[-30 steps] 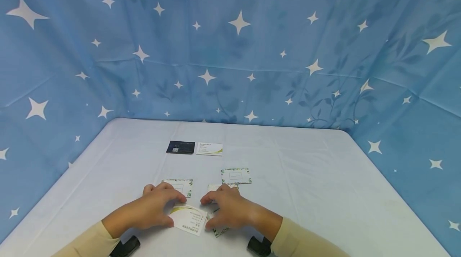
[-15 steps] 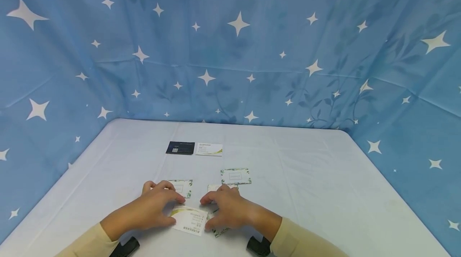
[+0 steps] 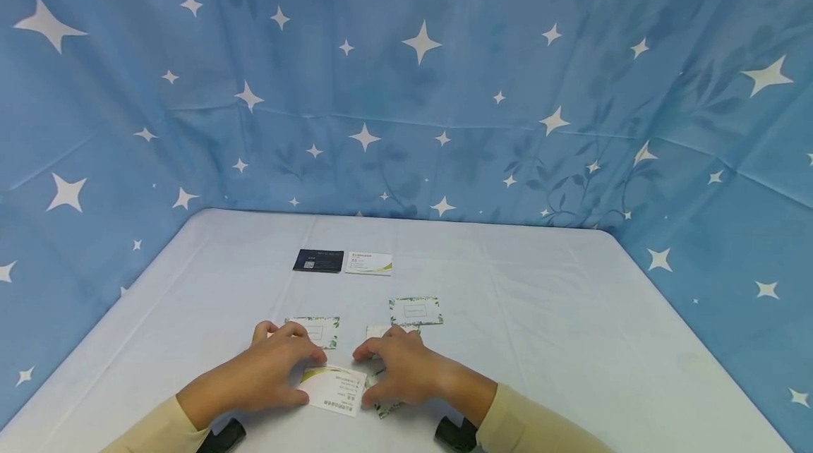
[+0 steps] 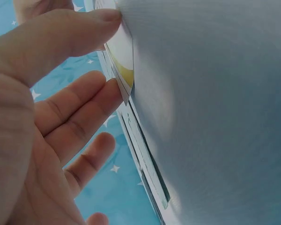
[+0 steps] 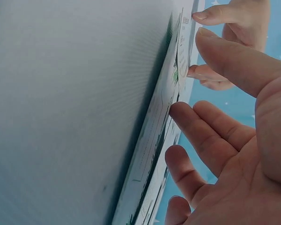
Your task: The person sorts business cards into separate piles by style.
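A white business card (image 3: 334,388) with a gold curve lies near the front of the table between the hands. My left hand (image 3: 267,372) holds its left end between curved thumb and fingers; the left wrist view shows the thumb tip and two fingertips against the card (image 4: 120,56). At its right end, my right hand (image 3: 409,368) curves its thumb and fingers about the corners. In the right wrist view, a fingertip meets the card's edge, but the thumb's contact is unclear. Under the right hand, a leaf-bordered card (image 3: 387,408) is partly hidden.
Beyond the left fingers lies a leaf-bordered card (image 3: 327,329). Another leaf-bordered card (image 3: 416,310) lies past the right hand, with a further one partly covered. Farther back, a dark card (image 3: 319,260) sits beside a white one (image 3: 369,263). A blue starry curtain (image 3: 406,86) hangs behind.
My left thumb and fingers shift slightly along the business card's left end. The card barely moves, and my right hand stays in place.
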The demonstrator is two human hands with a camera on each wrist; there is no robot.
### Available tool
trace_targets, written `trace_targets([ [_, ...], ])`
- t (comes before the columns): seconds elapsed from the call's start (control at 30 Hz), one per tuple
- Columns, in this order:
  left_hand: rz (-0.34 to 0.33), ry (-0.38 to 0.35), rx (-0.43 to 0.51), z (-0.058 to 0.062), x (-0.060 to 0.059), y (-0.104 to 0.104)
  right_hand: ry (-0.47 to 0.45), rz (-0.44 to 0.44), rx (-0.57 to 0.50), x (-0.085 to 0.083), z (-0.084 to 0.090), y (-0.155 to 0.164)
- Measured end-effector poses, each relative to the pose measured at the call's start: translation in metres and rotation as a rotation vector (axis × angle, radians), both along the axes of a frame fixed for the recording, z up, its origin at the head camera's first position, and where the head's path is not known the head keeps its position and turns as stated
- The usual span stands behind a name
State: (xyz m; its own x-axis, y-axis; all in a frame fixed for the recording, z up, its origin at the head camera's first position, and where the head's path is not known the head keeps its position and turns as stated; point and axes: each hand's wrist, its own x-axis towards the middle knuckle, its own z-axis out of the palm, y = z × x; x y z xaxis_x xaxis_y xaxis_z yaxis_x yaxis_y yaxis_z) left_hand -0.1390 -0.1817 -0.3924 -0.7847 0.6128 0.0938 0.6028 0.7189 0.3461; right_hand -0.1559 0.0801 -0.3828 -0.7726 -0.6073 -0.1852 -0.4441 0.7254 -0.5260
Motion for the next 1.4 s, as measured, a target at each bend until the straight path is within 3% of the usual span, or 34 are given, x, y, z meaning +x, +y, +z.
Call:
trace_targets([
  [0.37, 0.038, -0.045, 0.045, 0.001, -0.002, 0.0, -0.011, 0.019, 0.009, 0.0, -0.002, 0.001],
  [0.67, 0.096, -0.105, 0.073, 0.005, -0.005, 0.001, 0.053, 0.041, 0.007, -0.001, -0.002, 0.002],
  [0.97, 0.127, -0.128, 0.089, 0.007, -0.009, 0.001, 0.087, 0.004, -0.019, -0.004, -0.002, 0.003],
  [1.4, 0.158, -0.108, 0.15, 0.007, -0.018, 0.005, 0.001, -0.128, -0.094, -0.012, 0.006, 0.014],
])
